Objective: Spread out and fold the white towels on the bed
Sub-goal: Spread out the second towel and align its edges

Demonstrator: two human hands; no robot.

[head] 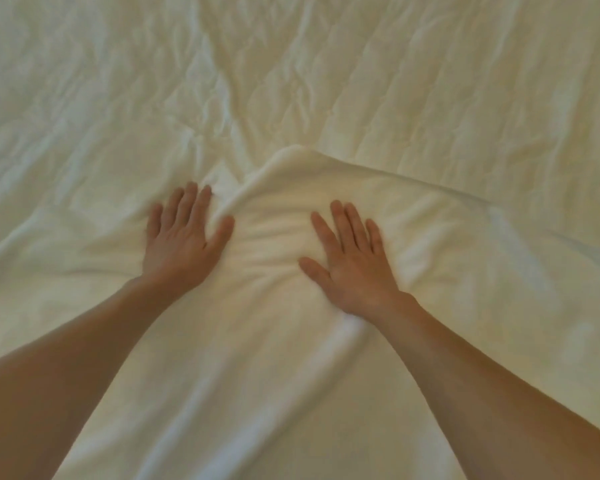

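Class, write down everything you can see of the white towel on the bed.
The towel is white, soft and plush-looking. It lies spread but rumpled on the bed, with creases bunched between the hands and its far edge humped up. The left hand and right hand press flat on it, fingers straight.

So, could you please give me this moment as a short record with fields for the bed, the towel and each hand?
bed: pale, quilted, creased surface
towel: white, lying on the bed, wrinkled, humped at its far edge, not yet folded
left hand: flat, palm down, fingers straight, on the towel
right hand: flat, palm down, fingers spread, on the towel
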